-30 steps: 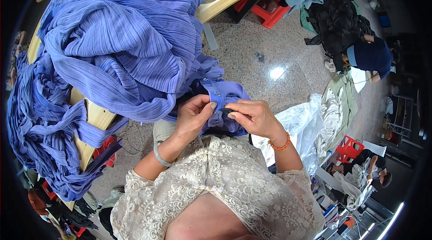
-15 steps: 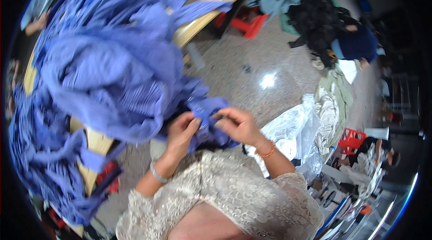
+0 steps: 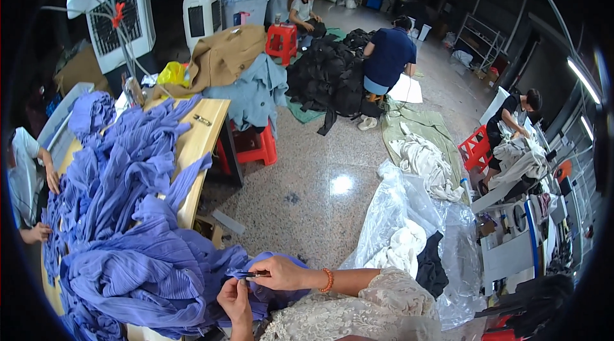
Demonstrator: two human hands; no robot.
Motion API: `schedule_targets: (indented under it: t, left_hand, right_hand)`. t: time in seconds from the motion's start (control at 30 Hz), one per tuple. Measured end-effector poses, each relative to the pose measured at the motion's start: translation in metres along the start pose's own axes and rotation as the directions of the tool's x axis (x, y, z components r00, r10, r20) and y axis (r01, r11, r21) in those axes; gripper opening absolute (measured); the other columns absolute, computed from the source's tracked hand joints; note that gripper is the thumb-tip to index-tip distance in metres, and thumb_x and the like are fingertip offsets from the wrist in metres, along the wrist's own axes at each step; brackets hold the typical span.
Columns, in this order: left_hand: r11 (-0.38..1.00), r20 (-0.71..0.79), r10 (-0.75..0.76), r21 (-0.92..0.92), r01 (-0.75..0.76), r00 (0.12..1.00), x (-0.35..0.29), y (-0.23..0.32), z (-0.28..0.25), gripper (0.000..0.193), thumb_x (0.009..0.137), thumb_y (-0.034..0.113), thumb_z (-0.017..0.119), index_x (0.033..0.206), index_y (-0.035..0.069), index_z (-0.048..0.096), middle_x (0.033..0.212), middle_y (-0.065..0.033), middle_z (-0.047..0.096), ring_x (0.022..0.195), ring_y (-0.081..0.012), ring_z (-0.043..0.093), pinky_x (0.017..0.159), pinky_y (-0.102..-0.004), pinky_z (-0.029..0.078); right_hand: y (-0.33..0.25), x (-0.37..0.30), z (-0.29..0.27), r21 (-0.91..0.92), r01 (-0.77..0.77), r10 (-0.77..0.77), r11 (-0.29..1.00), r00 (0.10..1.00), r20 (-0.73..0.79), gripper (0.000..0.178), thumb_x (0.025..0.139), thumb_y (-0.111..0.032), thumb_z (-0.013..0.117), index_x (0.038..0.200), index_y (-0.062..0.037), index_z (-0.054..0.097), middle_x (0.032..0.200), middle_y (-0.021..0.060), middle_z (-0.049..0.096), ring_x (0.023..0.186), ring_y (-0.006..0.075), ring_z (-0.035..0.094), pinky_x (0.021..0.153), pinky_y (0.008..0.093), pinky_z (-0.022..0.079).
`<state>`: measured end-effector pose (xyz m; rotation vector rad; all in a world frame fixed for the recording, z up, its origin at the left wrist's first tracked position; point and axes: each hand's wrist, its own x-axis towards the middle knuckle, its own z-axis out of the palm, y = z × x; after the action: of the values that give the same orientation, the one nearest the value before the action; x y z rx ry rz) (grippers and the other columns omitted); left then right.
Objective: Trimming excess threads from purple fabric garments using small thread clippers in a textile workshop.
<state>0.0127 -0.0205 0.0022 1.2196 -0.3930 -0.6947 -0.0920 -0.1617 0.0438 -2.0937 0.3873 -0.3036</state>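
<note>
My left hand (image 3: 235,304) is closed in a pinch on a piece of the purple-blue garment (image 3: 225,258) near the table's front corner. Close against it, my right hand (image 3: 284,274) grips small dark thread snips (image 3: 258,274), their tips at the pinched cloth. The rest of the cloth hangs beneath both hands and joins a large crumpled heap of purple-blue garments (image 3: 141,277) on the left. An orange bead bracelet rings my right wrist. What the snips' tips touch is too small to make out.
The heap covers most of a wooden table (image 3: 214,125), where a small metal tool (image 3: 202,120) lies. Two hands of a person (image 3: 25,174) rest on its left edge. Red stools (image 3: 259,148), black garments (image 3: 326,75) and clear plastic sheeting (image 3: 377,213) stand or lie beyond. Others sit working.
The view has tipped up, showing more of the room. My hands have come together, the right now beside the left fingertips, and dark snips show in it.
</note>
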Motion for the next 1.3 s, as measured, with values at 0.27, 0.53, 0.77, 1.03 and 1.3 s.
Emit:
schedule_targets:
  t: [0.27,0.53,0.77,1.03,1.3]
  left_hand:
    - [0.995,0.063,0.055,0.084,-0.060,0.997,-0.007,0.004,0.001,0.005,0.088,-0.003,0.061,0.093,-0.003,0.061,0.079,0.0008,0.061,0.067,-0.0019,0.051,0.060,-0.0145,0.039]
    - [1.000,-0.005,0.013,0.016,-0.013,1.000,-0.018,0.030,-0.001,0.006,0.088,0.008,0.063,0.083,0.005,0.060,0.071,0.0058,0.050,0.062,-0.0033,0.042,0.056,-0.0192,0.032]
    - [0.944,0.079,-0.165,-0.277,0.181,0.983,-0.011,0.048,0.012,0.007,0.092,0.013,0.059,0.091,0.007,0.060,0.076,0.0050,0.052,0.069,-0.0039,0.048,0.061,-0.0194,0.037]
    - [0.893,0.073,-0.250,-0.369,0.259,0.965,-0.011,0.053,0.009,0.009,0.094,0.013,0.055,0.094,0.005,0.060,0.075,0.0036,0.058,0.063,-0.0032,0.052,0.060,-0.0189,0.043]
    - [0.901,0.093,-0.267,-0.330,0.282,0.959,0.003,0.046,0.003,0.011,0.094,0.017,0.057,0.095,0.007,0.062,0.075,0.0072,0.055,0.064,0.0003,0.045,0.057,-0.0168,0.035]
  right_hand:
    - [0.006,-0.009,0.005,0.239,-0.043,0.046,0.970,0.999,-0.006,0.030,0.088,-0.027,0.065,0.095,0.0022,0.065,0.067,0.0078,0.059,0.060,0.0134,0.052,0.057,0.0307,0.041]
    - [-0.002,-0.014,-0.018,0.037,-0.014,0.023,0.999,0.962,-0.271,0.014,0.090,-0.015,0.059,0.090,-0.0017,0.062,0.067,0.0096,0.060,0.064,0.0162,0.061,0.056,0.0327,0.046]
    - [0.025,-0.023,-0.048,0.584,-0.043,0.306,0.810,0.882,-0.359,0.036,0.094,-0.032,0.059,0.073,-0.0029,0.063,0.059,-0.0040,0.054,0.053,0.0011,0.042,0.047,0.0193,0.033]
    - [-0.001,-0.008,-0.016,0.545,-0.055,0.115,0.837,0.991,-0.076,0.023,0.093,-0.024,0.062,0.101,-0.0024,0.068,0.079,-0.0046,0.058,0.068,0.0011,0.045,0.059,0.0172,0.037]
    - [-0.011,0.034,0.002,0.513,-0.160,0.100,0.843,0.985,0.142,0.025,0.086,-0.020,0.071,0.099,0.0007,0.065,0.078,-0.0067,0.055,0.065,-0.0005,0.042,0.054,0.0166,0.033]
